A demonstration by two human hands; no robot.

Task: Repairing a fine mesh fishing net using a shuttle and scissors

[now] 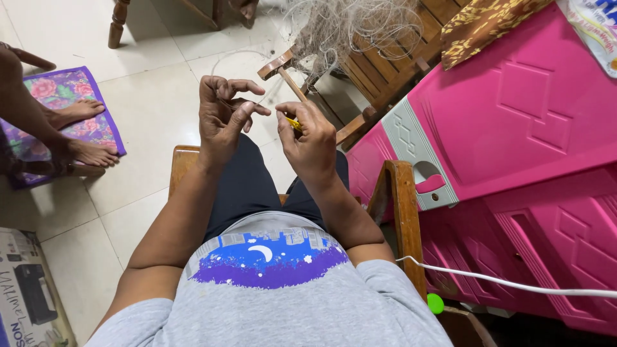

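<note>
I sit in a wooden chair [402, 205] with both hands raised over my lap. My left hand [222, 115] has its fingers curled, pinching a thin pale line [257, 101] between thumb and fingertips. My right hand [308, 138] is closed on a small yellow tool [294, 123], its tip pointing toward the left hand. The thin line runs from my hands up to a tangled pale fishing net [347, 29] draped over a wooden chair [379, 71] ahead of me.
A pink plastic cabinet [514, 128] stands close on my right, a white cable [501, 283] running across it. Another person's bare feet [83, 132] rest on a purple flowered mat [61, 93] at left. A cardboard box [26, 289] lies bottom left on the tiled floor.
</note>
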